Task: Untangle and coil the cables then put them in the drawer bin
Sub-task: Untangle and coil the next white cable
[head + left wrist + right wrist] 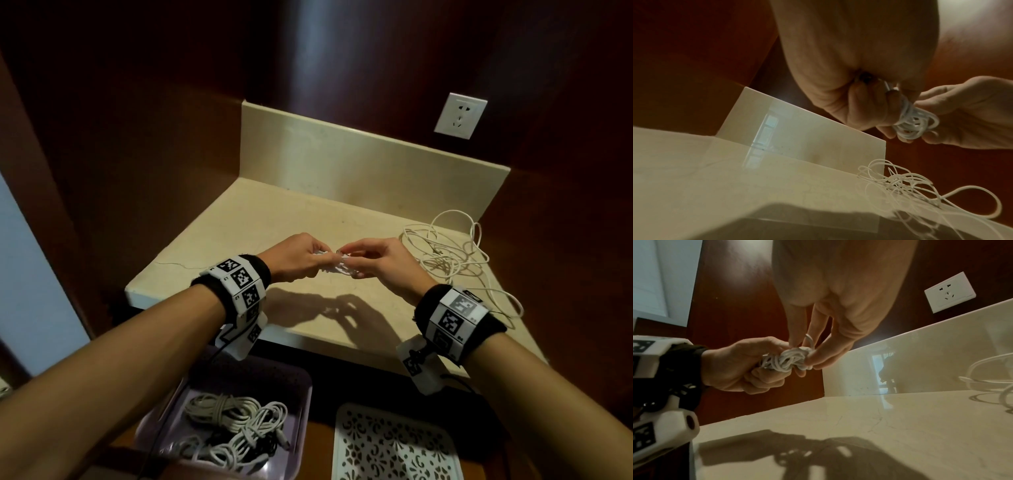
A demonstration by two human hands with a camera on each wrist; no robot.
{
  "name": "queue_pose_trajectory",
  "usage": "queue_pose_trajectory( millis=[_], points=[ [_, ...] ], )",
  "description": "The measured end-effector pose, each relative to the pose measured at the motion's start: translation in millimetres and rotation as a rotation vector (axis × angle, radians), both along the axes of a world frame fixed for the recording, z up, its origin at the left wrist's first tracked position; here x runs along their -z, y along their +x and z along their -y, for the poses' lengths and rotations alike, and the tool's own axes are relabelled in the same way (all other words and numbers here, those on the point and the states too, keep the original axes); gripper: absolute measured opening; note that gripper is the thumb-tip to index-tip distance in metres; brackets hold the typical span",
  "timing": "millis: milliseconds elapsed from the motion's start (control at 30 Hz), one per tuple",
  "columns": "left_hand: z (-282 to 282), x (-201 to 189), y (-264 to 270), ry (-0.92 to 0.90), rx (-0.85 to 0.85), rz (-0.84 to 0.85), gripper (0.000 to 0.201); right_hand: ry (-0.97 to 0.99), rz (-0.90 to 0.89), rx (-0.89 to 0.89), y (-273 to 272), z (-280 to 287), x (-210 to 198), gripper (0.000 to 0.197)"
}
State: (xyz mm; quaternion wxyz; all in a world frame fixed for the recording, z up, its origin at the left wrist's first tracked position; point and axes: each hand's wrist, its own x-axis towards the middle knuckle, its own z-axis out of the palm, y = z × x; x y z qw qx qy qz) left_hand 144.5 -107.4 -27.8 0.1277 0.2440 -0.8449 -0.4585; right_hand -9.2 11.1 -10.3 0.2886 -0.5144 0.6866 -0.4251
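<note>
Both hands hold one small white coiled cable [337, 266] above the middle of the beige counter [260, 219]. My left hand [301, 260] grips one end of the bundle [910, 125] in a fist. My right hand [373, 262] pinches the other end [789, 360] with thumb and fingertips, a short cable end sticking up between the fingers. A loose tangle of white cables [452, 253] lies on the counter's right side [906, 183]. Below the counter, a purple bin [291, 383] holds several coiled cables [236, 431].
A white perforated tray [394, 445] sits beside the purple bin in the drawer below. A beige backsplash [342, 154] rises behind the counter, with a white wall socket [460, 115] above it. Dark wood panels enclose the niche on both sides.
</note>
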Motion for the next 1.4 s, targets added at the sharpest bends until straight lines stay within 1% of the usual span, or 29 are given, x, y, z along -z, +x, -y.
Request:
queue_pose_trajectory(
  millis=[100, 267, 467, 667, 833, 900, 1133, 1300, 1400],
  points=[
    [-0.4, -0.8, 0.9, -0.005, 0.006, 0.018, 0.035, -0.021, 0.029, 0.011, 1.0, 1.5, 0.6, 0.014],
    [-1.1, -0.4, 1.0, -0.082, -0.004, 0.003, 0.025, 0.015, 0.093, -0.021, 2.7, 1.5, -0.1, 0.013],
    [-1.7, 2.8, -0.2, -0.107, 0.004, -0.005, 0.026, 0.109, 0.016, -0.135, -4.1, 1.0, -1.2, 0.014],
    [-2.8, 3.2, -2.8, -0.098, 0.040, 0.041, 0.033, 0.149, -0.116, -0.169, -11.1, 3.5, 0.7, 0.014],
    [-2.7, 4.7, -5.9, -0.085, 0.053, 0.046, 0.034, 0.154, -0.060, -0.172, -17.7, 1.5, 1.8, 0.015],
    [-3.5, 7.6, -8.5, -0.089, 0.052, 0.041, 0.033, 0.152, -0.066, -0.155, -18.2, -0.7, 1.2, 0.017],
    [-5.4, 10.6, -15.3, -0.112, 0.080, 0.053, 0.026, 0.204, -0.285, -0.115, -16.8, -4.6, -1.7, 0.014],
    [-4.1, 10.9, -17.2, -0.147, 0.062, 0.046, 0.025, 0.228, -0.291, -0.143, -13.7, -4.1, -3.7, 0.016],
    [-0.9, 14.1, -16.4, -0.134, 0.034, 0.035, 0.026, 0.207, -0.241, -0.144, -13.8, -2.8, -3.2, 0.018]
  ],
)
